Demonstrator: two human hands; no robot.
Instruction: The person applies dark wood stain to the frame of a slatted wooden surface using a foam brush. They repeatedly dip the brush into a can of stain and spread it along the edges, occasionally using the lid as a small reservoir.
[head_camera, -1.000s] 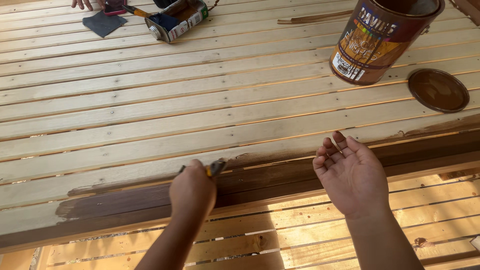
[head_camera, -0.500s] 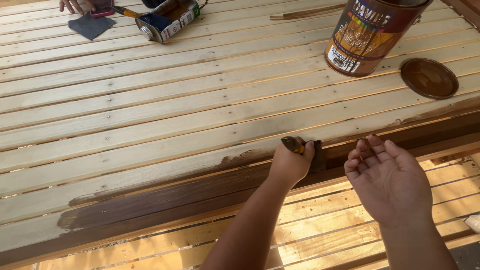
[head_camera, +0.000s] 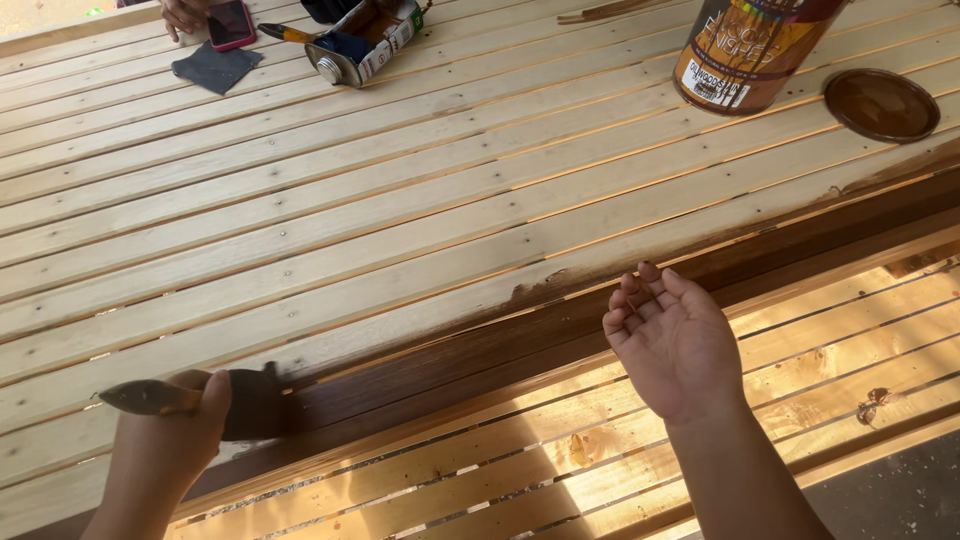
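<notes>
My left hand (head_camera: 165, 440) grips a paintbrush (head_camera: 245, 403) at the lower left, its bristles pressed on the dark stained wooden slat (head_camera: 480, 350) of a pale slatted panel (head_camera: 400, 200). Dark brown stain covers that front slat from the brush across to the right edge. My right hand (head_camera: 672, 340) hovers over the stained slat at centre right, palm up, fingers loosely curled, holding nothing. An open stain can (head_camera: 750, 50) stands at the upper right, with its round lid (head_camera: 881, 103) lying beside it.
At the far top left another person's hand (head_camera: 183, 14) rests by a pink phone (head_camera: 230, 22). A dark sanding pad (head_camera: 213, 66) and a tipped metal tin (head_camera: 365, 45) lie nearby. A lower slatted layer (head_camera: 600, 450) shows under the panel's front edge.
My left hand has swept the brush from the middle of the stained slat back to the far left. My right hand has stayed over the slat, shifting slightly left in view.
</notes>
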